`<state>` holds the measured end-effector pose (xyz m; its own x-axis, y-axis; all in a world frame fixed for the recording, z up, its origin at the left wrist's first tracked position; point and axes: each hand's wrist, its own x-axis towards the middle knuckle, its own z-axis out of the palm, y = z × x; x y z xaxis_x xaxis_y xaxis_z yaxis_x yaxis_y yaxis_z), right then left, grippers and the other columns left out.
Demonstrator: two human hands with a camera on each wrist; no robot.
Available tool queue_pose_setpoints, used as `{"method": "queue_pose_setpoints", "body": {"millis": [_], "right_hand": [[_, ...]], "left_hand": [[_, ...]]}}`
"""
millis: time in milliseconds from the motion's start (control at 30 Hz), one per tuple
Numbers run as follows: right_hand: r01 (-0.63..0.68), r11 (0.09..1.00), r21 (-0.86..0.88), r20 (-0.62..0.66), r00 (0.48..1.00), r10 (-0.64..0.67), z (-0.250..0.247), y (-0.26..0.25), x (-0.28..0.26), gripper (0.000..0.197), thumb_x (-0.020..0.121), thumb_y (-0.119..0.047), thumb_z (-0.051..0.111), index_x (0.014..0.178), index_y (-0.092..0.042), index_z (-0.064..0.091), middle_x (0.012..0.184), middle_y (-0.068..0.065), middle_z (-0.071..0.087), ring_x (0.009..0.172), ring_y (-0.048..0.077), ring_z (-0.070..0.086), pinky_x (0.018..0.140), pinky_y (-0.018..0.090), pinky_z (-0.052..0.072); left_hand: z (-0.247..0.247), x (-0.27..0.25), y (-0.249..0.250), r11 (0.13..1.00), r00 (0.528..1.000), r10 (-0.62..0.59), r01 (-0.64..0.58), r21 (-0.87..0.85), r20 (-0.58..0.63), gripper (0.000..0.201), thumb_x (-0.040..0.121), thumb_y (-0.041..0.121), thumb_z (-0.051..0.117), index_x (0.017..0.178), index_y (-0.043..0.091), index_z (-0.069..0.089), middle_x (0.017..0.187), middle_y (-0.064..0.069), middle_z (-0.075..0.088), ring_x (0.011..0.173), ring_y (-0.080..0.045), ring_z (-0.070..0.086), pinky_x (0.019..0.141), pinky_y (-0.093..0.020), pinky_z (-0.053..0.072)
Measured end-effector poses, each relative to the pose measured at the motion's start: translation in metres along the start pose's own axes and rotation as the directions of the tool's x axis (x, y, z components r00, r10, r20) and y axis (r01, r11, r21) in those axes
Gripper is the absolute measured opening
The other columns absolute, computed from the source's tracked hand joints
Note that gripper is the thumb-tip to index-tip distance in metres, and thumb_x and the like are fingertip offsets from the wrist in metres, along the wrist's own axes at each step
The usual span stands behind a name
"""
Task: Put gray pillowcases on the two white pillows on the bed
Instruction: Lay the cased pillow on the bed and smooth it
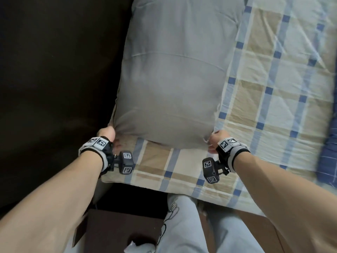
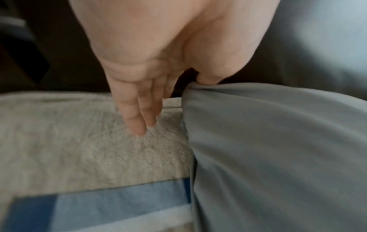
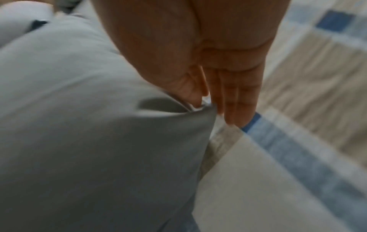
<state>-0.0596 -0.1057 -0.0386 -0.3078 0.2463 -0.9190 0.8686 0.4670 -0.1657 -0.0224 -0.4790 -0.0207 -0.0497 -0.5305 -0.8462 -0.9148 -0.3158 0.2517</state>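
A pillow in a gray pillowcase (image 1: 169, 99) lies lengthwise on the checked bed sheet (image 1: 269, 99), its near end toward me. My left hand (image 1: 107, 133) pinches the near left corner of the gray pillowcase (image 2: 278, 149) between thumb and forefinger, while the other fingers (image 2: 139, 116) point down at the bed edge. My right hand (image 1: 217, 138) pinches the near right corner of the gray pillowcase (image 3: 99, 125), its remaining fingers (image 3: 238, 102) straight beside the fabric. A second gray pillow (image 1: 191, 21) lies beyond the first one.
The bed's near edge (image 1: 164, 185) runs just below my wrists, with my legs in light trousers (image 1: 191, 225) against it. A dark area (image 1: 54, 70) lies left of the bed. A dark blue blanket (image 1: 328, 152) sits at the right.
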Motion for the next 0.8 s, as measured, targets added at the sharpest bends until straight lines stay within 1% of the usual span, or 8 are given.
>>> {"method": "queue_pose_setpoints", "body": {"millis": [67, 167, 267, 333, 433, 533, 667, 800], "right_hand": [[0.094, 0.991, -0.098, -0.054, 0.994, -0.1, -0.006, -0.006, -0.005, 0.045, 0.08, -0.019, 0.055, 0.123, -0.007, 0.05, 0.104, 0.014, 0.064, 0.092, 0.037, 0.067, 0.081, 0.053, 0.058], [0.176, 0.973, -0.151, 0.012, 0.984, -0.176, -0.001, -0.011, -0.026, 0.048, 0.075, -0.017, 0.051, 0.123, -0.013, 0.049, 0.104, 0.014, 0.065, 0.092, 0.035, 0.066, 0.076, 0.051, 0.06], [0.198, 0.93, -0.309, 0.051, 0.98, -0.191, 0.008, -0.004, -0.025, 0.045, 0.082, -0.009, 0.05, 0.127, -0.008, 0.048, 0.106, 0.015, 0.063, 0.095, 0.035, 0.065, 0.084, 0.044, 0.058], [0.2, 0.908, -0.367, 0.078, 0.98, -0.184, 0.01, 0.004, -0.023, 0.039, 0.082, -0.011, 0.05, 0.12, -0.004, 0.054, 0.105, 0.017, 0.064, 0.094, 0.035, 0.065, 0.083, 0.044, 0.058], [0.221, 0.895, -0.386, 0.096, 0.975, -0.2, 0.0, 0.017, -0.023, 0.04, 0.081, -0.013, 0.05, 0.12, -0.006, 0.052, 0.109, 0.017, 0.065, 0.094, 0.034, 0.065, 0.083, 0.042, 0.057], [0.246, 0.927, -0.284, 0.083, 0.969, -0.232, -0.035, 0.027, -0.042, 0.05, 0.087, -0.012, 0.054, 0.136, -0.006, 0.045, 0.117, 0.019, 0.062, 0.099, 0.033, 0.065, 0.088, 0.043, 0.055], [0.277, 0.96, -0.041, 0.028, 0.961, -0.276, -0.105, 0.052, -0.082, 0.027, 0.09, -0.01, 0.057, 0.116, -0.003, 0.06, 0.102, 0.021, 0.069, 0.089, 0.034, 0.07, 0.081, 0.048, 0.059], [0.393, 0.913, 0.113, -0.027, 0.919, -0.392, -0.192, 0.109, -0.134, 0.013, 0.09, -0.009, 0.057, 0.101, -0.004, 0.063, 0.092, 0.019, 0.067, 0.072, 0.028, 0.065, 0.073, 0.042, 0.058]], "left_hand": [[-0.001, -0.02, 0.007, 0.932, 0.967, 0.239, -0.201, 0.303, -0.094, 0.07, 0.095, 0.055, 0.028, 0.134, 0.002, 0.048, 0.137, -0.022, 0.052, 0.122, -0.04, 0.052, 0.106, -0.047, 0.04], [0.011, -0.042, 0.005, 0.774, 0.89, 0.45, -0.43, 0.465, 0.073, 0.066, 0.098, 0.056, 0.026, 0.143, 0.01, 0.04, 0.146, -0.018, 0.045, 0.134, -0.035, 0.042, 0.112, -0.039, 0.031], [0.024, -0.025, -0.005, 0.672, 0.901, 0.405, -0.411, 0.616, 0.159, 0.077, 0.093, 0.064, 0.027, 0.146, 0.008, 0.036, 0.146, -0.023, 0.042, 0.134, -0.039, 0.04, 0.114, -0.041, 0.03], [0.025, -0.024, -0.007, 0.646, 0.923, 0.367, -0.345, 0.681, 0.119, 0.075, 0.095, 0.059, 0.029, 0.143, 0.003, 0.039, 0.144, -0.027, 0.043, 0.132, -0.042, 0.042, 0.112, -0.042, 0.031], [0.017, -0.038, -0.007, 0.605, 0.897, 0.432, -0.364, 0.709, 0.092, 0.064, 0.094, 0.048, 0.043, 0.142, 0.006, 0.04, 0.141, -0.025, 0.047, 0.129, -0.042, 0.045, 0.108, -0.043, 0.036], [0.006, -0.071, -0.013, 0.503, 0.871, 0.478, -0.376, 0.779, 0.112, 0.058, 0.093, 0.045, 0.049, 0.137, 0.007, 0.046, 0.137, -0.018, 0.052, 0.126, -0.037, 0.049, 0.104, -0.041, 0.04], [0.02, -0.146, -0.027, 0.267, 0.808, 0.533, -0.441, 0.857, 0.25, 0.04, 0.094, 0.042, 0.049, 0.114, 0.01, 0.063, 0.122, -0.012, 0.064, 0.116, -0.032, 0.056, 0.097, -0.035, 0.043], [0.071, -0.245, -0.058, 0.059, 0.733, 0.557, -0.503, 0.862, 0.39, 0.038, 0.094, 0.044, 0.048, 0.111, 0.014, 0.065, 0.12, -0.01, 0.065, 0.116, -0.031, 0.057, 0.098, -0.034, 0.043]]}}
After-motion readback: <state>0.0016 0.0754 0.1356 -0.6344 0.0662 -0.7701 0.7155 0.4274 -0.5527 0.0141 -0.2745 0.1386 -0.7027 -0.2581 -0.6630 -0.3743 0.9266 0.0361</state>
